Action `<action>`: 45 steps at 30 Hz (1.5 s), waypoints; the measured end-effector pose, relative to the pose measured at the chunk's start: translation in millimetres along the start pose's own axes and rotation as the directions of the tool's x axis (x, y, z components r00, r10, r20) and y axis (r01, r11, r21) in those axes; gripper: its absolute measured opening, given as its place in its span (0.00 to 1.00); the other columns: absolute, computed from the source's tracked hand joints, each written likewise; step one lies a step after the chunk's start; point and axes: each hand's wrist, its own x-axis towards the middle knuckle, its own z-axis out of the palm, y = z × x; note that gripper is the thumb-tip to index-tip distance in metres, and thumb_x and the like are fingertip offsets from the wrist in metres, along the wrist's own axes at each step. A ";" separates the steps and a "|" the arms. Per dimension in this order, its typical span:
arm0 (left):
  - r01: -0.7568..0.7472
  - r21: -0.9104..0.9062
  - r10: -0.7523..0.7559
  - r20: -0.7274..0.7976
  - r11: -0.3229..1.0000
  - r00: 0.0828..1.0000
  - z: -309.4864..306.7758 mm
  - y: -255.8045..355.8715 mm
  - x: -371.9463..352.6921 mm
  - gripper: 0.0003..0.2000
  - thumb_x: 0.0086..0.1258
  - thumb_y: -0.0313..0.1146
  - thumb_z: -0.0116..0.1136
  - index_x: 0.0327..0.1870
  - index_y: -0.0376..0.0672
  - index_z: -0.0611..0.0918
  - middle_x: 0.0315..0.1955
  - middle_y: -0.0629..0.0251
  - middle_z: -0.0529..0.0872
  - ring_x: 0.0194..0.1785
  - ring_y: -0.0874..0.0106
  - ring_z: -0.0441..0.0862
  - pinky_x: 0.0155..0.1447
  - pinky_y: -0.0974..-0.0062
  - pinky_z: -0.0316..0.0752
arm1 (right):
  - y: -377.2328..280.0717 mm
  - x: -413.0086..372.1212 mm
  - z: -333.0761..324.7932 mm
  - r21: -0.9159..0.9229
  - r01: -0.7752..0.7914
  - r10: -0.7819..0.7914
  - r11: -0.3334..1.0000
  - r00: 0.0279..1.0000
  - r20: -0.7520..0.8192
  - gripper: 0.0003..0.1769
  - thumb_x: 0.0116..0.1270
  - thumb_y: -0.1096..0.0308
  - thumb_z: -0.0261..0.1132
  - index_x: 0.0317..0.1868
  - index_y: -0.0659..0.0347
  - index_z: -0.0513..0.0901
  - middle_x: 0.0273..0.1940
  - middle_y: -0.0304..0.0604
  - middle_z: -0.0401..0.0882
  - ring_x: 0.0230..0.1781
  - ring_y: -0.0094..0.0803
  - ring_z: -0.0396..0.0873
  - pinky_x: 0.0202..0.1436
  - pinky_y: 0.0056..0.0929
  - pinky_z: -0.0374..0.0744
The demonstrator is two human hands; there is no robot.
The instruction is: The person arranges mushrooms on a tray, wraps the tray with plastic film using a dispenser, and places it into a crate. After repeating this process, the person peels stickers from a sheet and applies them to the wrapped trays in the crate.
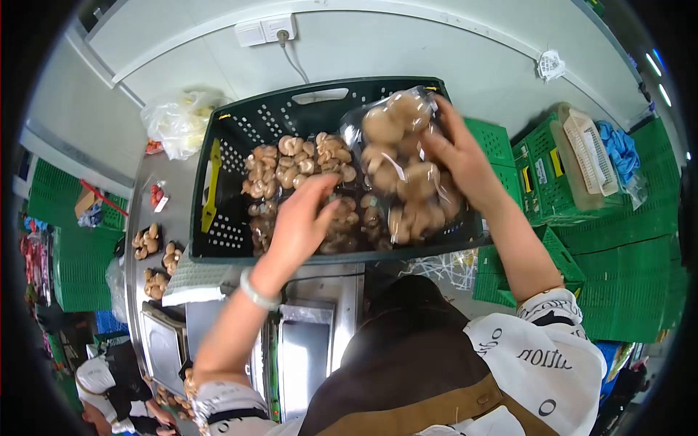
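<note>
a single "o" (547,407) on the white printed shirt (520,363), its other lettering (544,358) too unclear to read

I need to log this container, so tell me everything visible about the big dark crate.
The crate looks like rigid dark green plastic, open-topped and upright. Small holes perforate its walls; the far wall has a handle slot, the left a yellow strip. It stands on the metal table, with brown mushrooms inside. The left hand is over it; the right hand and mushrooms partly hide its right side.
</note>
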 end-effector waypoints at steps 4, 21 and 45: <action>-0.467 0.376 0.317 0.396 0.800 0.862 67.5 -71.4 76.8 0.32 0.57 0.34 0.68 0.64 0.34 0.71 0.65 0.50 0.71 0.68 0.52 0.67 0.72 0.60 0.61 | 50.1 54.5 -28.6 -0.570 0.072 -0.198 0.818 0.967 -0.162 0.38 0.70 0.63 0.61 0.75 0.61 0.53 0.71 0.57 0.62 0.71 0.48 0.64 0.71 0.38 0.64; -0.637 0.500 0.404 0.501 0.587 0.766 159.3 -154.8 109.8 0.40 0.53 0.45 0.66 0.71 0.44 0.68 0.70 0.58 0.65 0.75 0.55 0.56 0.73 0.41 0.53 | 115.1 105.5 -28.5 -0.838 -0.273 0.051 0.473 0.958 -0.283 0.36 0.68 0.62 0.61 0.73 0.57 0.57 0.65 0.60 0.67 0.64 0.57 0.69 0.65 0.45 0.70; -0.617 0.579 0.290 0.560 0.534 0.776 155.6 -146.4 103.5 0.45 0.57 0.54 0.66 0.74 0.45 0.61 0.72 0.60 0.62 0.77 0.58 0.53 0.74 0.45 0.52 | 252.3 107.0 19.4 -1.000 -0.022 -0.083 0.000 0.996 -0.022 0.29 0.64 0.69 0.57 0.68 0.55 0.69 0.69 0.53 0.62 0.71 0.58 0.58 0.72 0.49 0.62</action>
